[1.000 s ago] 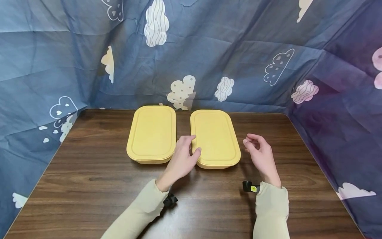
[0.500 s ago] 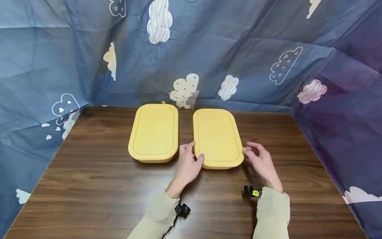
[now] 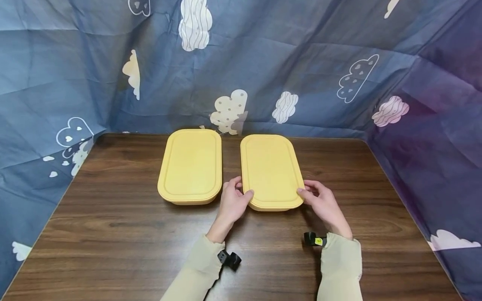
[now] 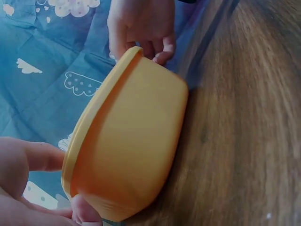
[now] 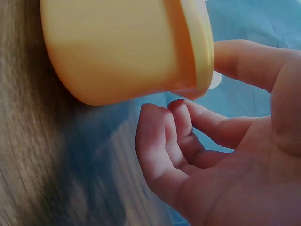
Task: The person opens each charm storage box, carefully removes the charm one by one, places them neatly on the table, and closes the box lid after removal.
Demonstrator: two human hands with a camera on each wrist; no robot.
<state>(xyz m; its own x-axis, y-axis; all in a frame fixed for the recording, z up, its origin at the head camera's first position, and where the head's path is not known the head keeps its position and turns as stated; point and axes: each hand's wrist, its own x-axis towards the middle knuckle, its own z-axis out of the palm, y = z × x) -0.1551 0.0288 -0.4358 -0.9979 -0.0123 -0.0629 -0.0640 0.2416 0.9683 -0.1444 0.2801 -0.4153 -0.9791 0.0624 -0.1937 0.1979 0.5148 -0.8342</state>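
Observation:
Two yellow lidded food containers stand side by side near the back of the table. My left hand (image 3: pixel 234 202) holds the near left corner of the right container (image 3: pixel 272 171), thumb on the lid's edge. In the left wrist view, a fingertip (image 4: pixel 85 210) of that hand sits under the rim. My right hand (image 3: pixel 324 205) pinches the rim at the near right, its thumb on the lid. Its other fingers (image 5: pixel 155 141) curl below the rim in the right wrist view. The left container (image 3: pixel 191 165) is untouched, just left of my left hand.
The dark wood table (image 3: pixel 124 234) runs back to a blue cloud-printed cloth (image 3: pixel 256 50), which also hangs along both sides. Black wrist cameras sit on both sleeves, the left camera (image 3: pixel 229 260) near the table's middle.
My left hand has moved from the lid's left side toward its near left corner. The right hand has come in from the right, and its thumb now lies on the lid.

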